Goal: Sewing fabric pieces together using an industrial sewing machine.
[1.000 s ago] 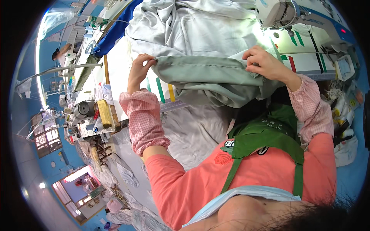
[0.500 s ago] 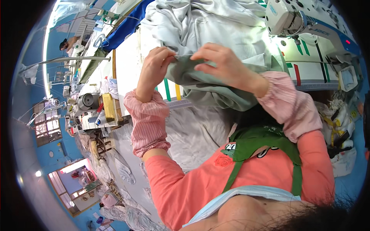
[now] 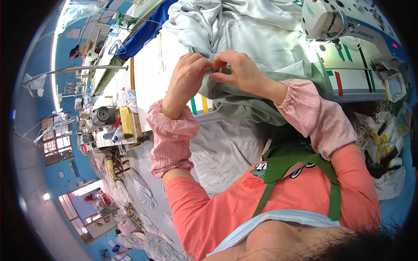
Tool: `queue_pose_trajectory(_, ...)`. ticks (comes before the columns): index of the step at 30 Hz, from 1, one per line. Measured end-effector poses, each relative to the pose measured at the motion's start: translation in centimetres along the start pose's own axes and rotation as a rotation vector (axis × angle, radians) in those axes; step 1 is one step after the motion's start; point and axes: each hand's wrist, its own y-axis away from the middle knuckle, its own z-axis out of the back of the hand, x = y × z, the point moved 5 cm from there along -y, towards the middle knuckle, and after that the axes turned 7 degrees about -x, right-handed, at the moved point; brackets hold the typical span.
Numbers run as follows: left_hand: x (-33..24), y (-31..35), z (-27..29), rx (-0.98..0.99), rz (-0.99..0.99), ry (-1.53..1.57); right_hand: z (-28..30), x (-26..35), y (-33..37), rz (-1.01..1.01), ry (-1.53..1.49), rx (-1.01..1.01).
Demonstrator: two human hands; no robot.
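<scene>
A grey-green fabric [image 3: 248,106] lies bunched over the front edge of the white sewing table, draping down toward my lap. Its upper edge is pinched by my left hand [image 3: 187,78], with thumb and forefinger together. Close beside it, my right hand [image 3: 241,71] has thumb and forefinger closed on the same edge, the fingertips of both hands almost meeting. Beyond my hands a pale, silvery fabric [image 3: 244,28] spreads in loose folds over the table. Whatever small detail lies between the fingertips is too tiny to make out.
A white and blue sewing machine [image 3: 331,21] stands at the far right, its lamp lit. Coloured tape strips mark the white tabletop [image 3: 150,74]. White cloth [image 3: 226,152] hangs below the table edge. At left are a yellow block [image 3: 127,122] and a person [image 3: 80,51] farther off.
My right hand has moved left and my left hand slightly right, so their fingertips have come together at the fabric edge. My right hand's fingers have closed from a looser pose.
</scene>
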Motion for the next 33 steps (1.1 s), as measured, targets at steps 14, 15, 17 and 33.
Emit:
queue_pose_trajectory(14,0.8,0.0,0.7,0.021,0.016,0.030,-0.5,-1.2,0.0,-0.104,-0.071,0.053)
queue_pose_trajectory(15,0.8,-0.1,0.6,0.018,0.013,0.021,-0.3,-0.9,-0.1,-0.108,-0.067,0.032)
queue_pose_trajectory(17,0.8,0.0,0.5,0.011,0.014,0.011,-0.1,-0.2,-0.1,-0.113,-0.063,0.010)
queue_pose_trajectory(33,2.1,0.0,-1.0,-0.020,0.178,0.188,1.5,-0.6,0.2,0.160,0.099,-0.068)
